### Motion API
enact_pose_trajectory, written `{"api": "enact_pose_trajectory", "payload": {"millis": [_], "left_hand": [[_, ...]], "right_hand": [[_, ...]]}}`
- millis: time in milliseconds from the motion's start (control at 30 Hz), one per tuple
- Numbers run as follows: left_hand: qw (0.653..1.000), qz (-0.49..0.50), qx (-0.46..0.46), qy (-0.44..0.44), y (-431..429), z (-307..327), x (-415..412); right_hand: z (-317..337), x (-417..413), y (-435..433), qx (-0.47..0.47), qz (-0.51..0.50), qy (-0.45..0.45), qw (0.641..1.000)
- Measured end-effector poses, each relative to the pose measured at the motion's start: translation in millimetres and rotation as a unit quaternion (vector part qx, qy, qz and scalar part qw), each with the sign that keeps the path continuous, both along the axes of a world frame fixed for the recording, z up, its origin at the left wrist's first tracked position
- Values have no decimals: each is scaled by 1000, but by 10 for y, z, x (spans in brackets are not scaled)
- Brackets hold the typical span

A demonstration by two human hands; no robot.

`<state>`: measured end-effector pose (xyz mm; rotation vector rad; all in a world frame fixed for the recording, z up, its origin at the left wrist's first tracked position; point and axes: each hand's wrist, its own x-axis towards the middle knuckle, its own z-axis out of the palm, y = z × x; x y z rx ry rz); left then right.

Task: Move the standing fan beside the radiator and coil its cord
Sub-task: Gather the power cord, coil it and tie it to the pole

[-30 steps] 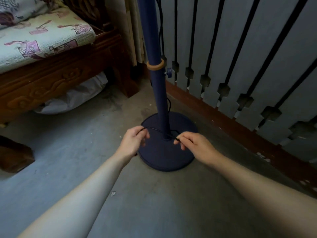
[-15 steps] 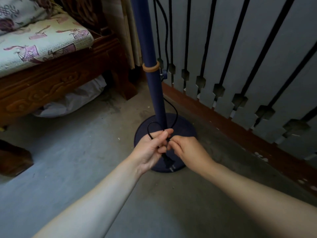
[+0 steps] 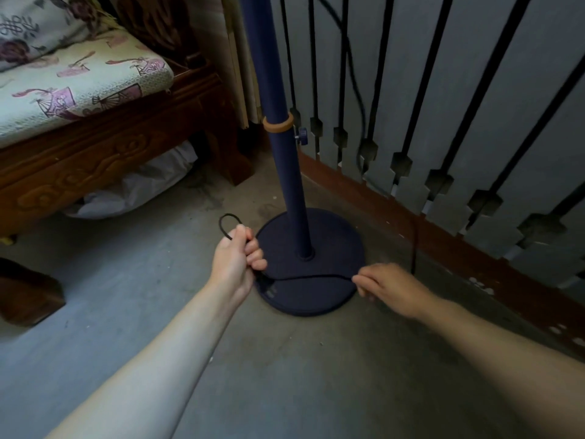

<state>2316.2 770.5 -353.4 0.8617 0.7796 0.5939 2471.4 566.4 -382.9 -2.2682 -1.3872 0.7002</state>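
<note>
- Wooden bench [image 3: 104,160] with patterned cushion [image 3: 72,87] is sitting far left; a pale bag [image 3: 139,188] is lying under it.
- Left hand [image 3: 235,263] is gripping the cord [image 3: 313,276], fingers curled, a small loop poking above the fist.
- Fan base [image 3: 313,296] is standing on the bare concrete floor [image 3: 133,280], near the slatted radiator cover [image 3: 443,128].
- Right hand [image 3: 391,288] is pinching the cord, drawing it taut.
- Judgement: coiling step; next, the right hand needs to bring its length across to the left fist as another loop.

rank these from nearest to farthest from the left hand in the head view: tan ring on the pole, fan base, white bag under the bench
From the left hand:
1. Fan base, just to its right.
2. White bag, up and left, under the bench.
3. Tan ring, high on the pole.
</note>
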Motion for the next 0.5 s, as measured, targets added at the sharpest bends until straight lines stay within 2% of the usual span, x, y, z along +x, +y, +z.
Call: {"api": "enact_pose_trajectory", "payload": {"millis": [100, 200, 300, 367, 500], "left_hand": [[987, -79, 80, 118, -51, -129, -15], [949, -170, 169, 206, -102, -231, -37], [883, -249, 288, 275, -131, -248, -56], [845, -292, 334, 299, -197, -262, -37], [756, -303, 451, 365, -243, -337, 8]], "right_hand": [[23, -64, 70, 53, -57, 35, 996], [99, -154, 217, 101, -103, 72, 987], [159, -231, 324, 131, -111, 83, 982], [191, -288, 383, 145, -109, 82, 980], [257, -330, 454, 162, -94, 78, 979]]}}
